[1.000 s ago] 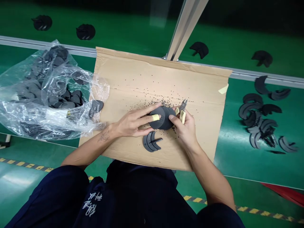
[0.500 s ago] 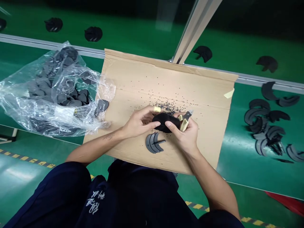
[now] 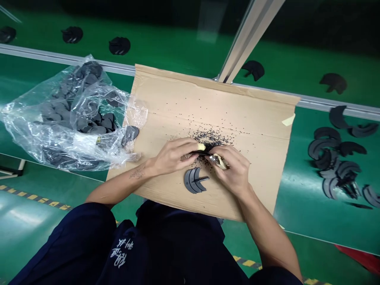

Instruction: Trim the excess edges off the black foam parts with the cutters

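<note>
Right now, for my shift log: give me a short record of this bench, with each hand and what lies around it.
left hand: pinches dark piece, finger cot on one finger
right hand: holds small cutters at the piece
beside hands: slotted piece on cardboard, black crumbs scattered
further: plastic bag of pieces at left, pieces on green surface at right

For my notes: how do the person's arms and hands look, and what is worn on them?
Bare forearms come out of dark navy short sleeves; the left forearm has a small dark tattoo, and one left finger wears a pale yellow finger cot.
</note>
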Motion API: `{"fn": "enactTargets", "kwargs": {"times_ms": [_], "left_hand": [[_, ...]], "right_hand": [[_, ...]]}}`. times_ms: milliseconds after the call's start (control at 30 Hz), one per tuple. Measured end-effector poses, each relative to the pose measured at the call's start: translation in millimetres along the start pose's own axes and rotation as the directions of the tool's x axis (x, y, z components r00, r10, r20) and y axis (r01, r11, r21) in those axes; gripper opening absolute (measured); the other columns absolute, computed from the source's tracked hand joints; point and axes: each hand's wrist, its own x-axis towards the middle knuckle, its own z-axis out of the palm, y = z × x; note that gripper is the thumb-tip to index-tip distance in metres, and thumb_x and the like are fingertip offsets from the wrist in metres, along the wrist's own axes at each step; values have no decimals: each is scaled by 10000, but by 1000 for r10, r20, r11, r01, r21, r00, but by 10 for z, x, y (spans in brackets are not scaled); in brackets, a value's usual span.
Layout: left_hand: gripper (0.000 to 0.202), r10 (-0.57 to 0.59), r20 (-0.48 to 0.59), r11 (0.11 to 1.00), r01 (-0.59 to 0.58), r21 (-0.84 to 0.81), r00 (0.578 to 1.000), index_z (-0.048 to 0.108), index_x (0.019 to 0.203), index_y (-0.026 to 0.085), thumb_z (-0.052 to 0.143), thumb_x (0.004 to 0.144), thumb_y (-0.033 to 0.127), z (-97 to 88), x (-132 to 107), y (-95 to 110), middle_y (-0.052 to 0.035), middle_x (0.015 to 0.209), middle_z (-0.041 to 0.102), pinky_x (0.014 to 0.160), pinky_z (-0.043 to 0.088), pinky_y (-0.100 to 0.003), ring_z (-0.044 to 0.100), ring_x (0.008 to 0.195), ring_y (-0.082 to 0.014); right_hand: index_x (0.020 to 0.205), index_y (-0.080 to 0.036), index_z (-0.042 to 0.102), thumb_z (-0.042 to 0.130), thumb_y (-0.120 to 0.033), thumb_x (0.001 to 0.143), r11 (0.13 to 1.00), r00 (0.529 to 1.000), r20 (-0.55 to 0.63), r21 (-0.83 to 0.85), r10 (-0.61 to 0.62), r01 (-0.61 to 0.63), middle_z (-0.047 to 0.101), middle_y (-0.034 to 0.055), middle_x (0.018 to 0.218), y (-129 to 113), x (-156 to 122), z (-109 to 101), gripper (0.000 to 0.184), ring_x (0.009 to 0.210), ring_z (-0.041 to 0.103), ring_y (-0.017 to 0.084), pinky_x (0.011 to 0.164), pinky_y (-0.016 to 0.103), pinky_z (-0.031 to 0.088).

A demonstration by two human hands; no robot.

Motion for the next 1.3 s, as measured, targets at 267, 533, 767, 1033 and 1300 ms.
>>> {"fn": "enactTargets", "kwargs": {"times_ms": [267,533,767,1033,1300], "left_hand": [[309,-114,-59,931,86,-355,992,757,1135,189,812,854,303,-2,69,72,-80,1000,774,795,615,-260,732,909,-147],[367,6,-43,969,-16,-247,999,718,1242,225,750,906,369,-54,86,101,-90,1029,788,812,611,-327,733,935,-171],[309,48,-123,969,-76,-234,991,740,1183,238,786,883,292,-55,98,135,-58,942,804,756,606,-296,748,864,-156],[278,29,-141,972,-61,-227,990,745,1147,218,789,881,287,-34,88,156,-55,930,806,759,615,-303,758,847,-159],[254,44,-139,970,-76,-229,989,739,1146,173,761,905,252,-43,84,158,-80,950,804,805,606,-283,758,893,-152]], "right_hand": [[1018,-269,685,682,-180,889,985,991,-130,164,-25,46,765,44,905,-18,-67,96,157,764,725,201,688,368,591],[1010,-267,681,684,-158,878,976,987,-162,213,-2,37,760,48,900,-71,-72,151,170,765,725,205,676,369,587],[998,-263,674,698,-132,866,969,986,-163,247,18,23,756,47,899,-86,-85,191,187,775,720,202,675,366,582],[957,-253,667,722,-117,845,964,975,-215,264,52,6,751,44,883,-98,-97,259,185,760,718,195,682,363,587],[949,-230,664,711,-85,847,969,975,-221,245,24,31,744,40,881,-94,-72,258,183,775,721,180,675,327,599]]}}
